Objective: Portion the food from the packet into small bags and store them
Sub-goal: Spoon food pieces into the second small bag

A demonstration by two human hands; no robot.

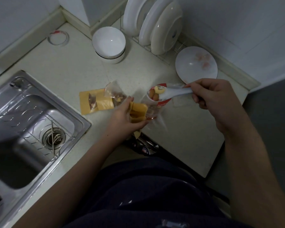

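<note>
Dark navy clothing [155, 195] fills the bottom of our view, nearest to us, and our two bare forearms reach out over it toward the pale speckled stone countertop [72, 71]. We take the stainless steel sink [31, 120] as our landmark, with its wire rack lying over the drain. Just right of the sink, our left hand [123, 119] grips a small yellow paper bag [138, 114] by its side, fingers wrapped around it, its mouth turned toward the spoon. Further right of the sink, our right hand [212, 94] is clenched on the handle of a white plastic spoon [169, 93], whose bowl carries pale cashew-like nuts and brown ones. That bowl sits at the mouth of a clear plastic food packet with a red band [156, 102], which touches the yellow bag in our left hand. Lying flat on the counter just beyond the sink's right edge, a second yellow paper bag with a clear window [95, 102] shows nuts inside, and a small clear plastic bag of nuts [113, 93] rests against it. Well beyond the sink, toward the wall, stand stacked white ceramic bowls [109, 43] and a wire rack of upright white plates [155, 25]; right of those, a white plate bearing a few pinkish pieces [196, 65] lies on the counter.
</note>
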